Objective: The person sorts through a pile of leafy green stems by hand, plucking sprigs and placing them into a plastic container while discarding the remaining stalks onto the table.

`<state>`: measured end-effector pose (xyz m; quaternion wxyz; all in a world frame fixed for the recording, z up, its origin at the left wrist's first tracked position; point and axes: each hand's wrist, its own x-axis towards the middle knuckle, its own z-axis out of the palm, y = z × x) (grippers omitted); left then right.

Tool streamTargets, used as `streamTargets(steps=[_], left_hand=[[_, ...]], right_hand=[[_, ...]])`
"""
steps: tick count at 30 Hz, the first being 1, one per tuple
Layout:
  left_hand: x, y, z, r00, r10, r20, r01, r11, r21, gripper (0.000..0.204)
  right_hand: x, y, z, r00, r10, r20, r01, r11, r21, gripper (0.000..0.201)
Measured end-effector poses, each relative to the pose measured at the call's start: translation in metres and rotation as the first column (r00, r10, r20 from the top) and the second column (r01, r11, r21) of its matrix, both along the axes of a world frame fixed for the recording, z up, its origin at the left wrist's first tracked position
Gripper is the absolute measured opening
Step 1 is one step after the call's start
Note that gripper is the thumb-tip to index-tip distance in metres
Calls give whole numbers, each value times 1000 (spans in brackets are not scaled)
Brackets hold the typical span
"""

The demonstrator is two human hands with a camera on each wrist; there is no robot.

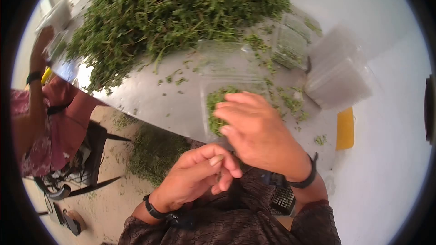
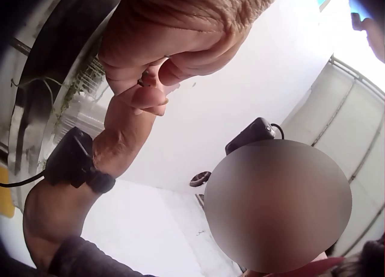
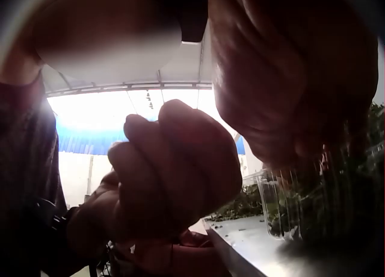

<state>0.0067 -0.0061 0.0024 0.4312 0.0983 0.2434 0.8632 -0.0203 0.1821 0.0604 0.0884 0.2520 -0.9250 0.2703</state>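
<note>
My right hand (image 1: 254, 129) reaches over a clear plastic box (image 1: 204, 109) on the metal table, its fingers extended against the chopped-looking leafy greens (image 1: 215, 104) inside. In the right wrist view, the fingertips of that hand point down at the box (image 3: 271, 205). Just off the table's near edge is my left hand (image 1: 195, 170), palm side up, fingers curled and thumb laid over the index finger. A small dark-green bit (image 2: 143, 79) shows between its fingers in the left wrist view. The box's clear lid (image 1: 222, 59) stands open behind it.
A large heap of leafy greens (image 1: 177, 9) covers the table's back. To the right are another clear box (image 1: 290, 41), stacked empty boxes (image 1: 338, 77) and loose sprigs (image 1: 293, 102). Another person's arm (image 1: 38, 59) is at far left. More greens (image 1: 156, 154) lie below the table.
</note>
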Motion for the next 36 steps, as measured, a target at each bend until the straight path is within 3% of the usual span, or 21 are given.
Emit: streamTargets(steps=[1,5,7,9,11,14,16,19,23,25,29,31,32,35,36], left_hand=[[0,1,0,1000,-29,-6,29,1000,11,22],[1,1,-2,1000,5,-2,-5,1000,26,23],[2,1,-2,999,35,-15,-35,999,1,23],[4,4,-1,999,40,-21,-40,999,4,24],[7,9,5,991,132,-22,-133,983,-125,29],[7,3,0,998,50,-50,-50,999,3,24],[9,3,-2,998,44,-52,-44,999,1,24],[11,2,-1,997,41,-61,-42,999,-12,23],[14,2,2,997,27,-67,-29,999,-29,23],[15,3,3,997,23,-70,-26,999,-38,23],[17,4,5,998,15,-66,-18,999,-46,23],[17,4,5,998,9,-68,-12,999,-50,23],[17,5,4,998,4,-68,-8,999,-52,23],[17,5,2,997,-3,-71,-1,999,-55,22],[17,6,2,997,1,-71,-5,998,-56,22]], right_hand=[[-2,0,-4,997,74,14,-75,995,61,25],[-5,-2,-19,993,92,69,-95,994,52,24],[-3,0,-19,992,118,-51,-121,992,-41,9],[1,8,-11,987,122,-107,-129,990,-59,13],[8,19,8,989,46,-140,-57,995,-78,18],[12,49,17,988,-78,-130,75,997,-23,23],[17,68,22,962,-252,-107,264,957,118,32],[14,105,-4,914,-374,-158,402,887,226,28],[10,137,-28,896,-390,-214,441,845,303,26],[9,134,-20,843,-537,-6,483,753,448,40],[3,143,-33,860,-496,-124,502,772,391,28],[-1,140,-33,835,-532,-138,534,724,437,6],[-1,141,-33,835,-533,-139,535,724,436,6],[0,142,-32,846,-531,-58,500,749,436,4],[4,136,-27,836,-549,5,520,795,311,5]])
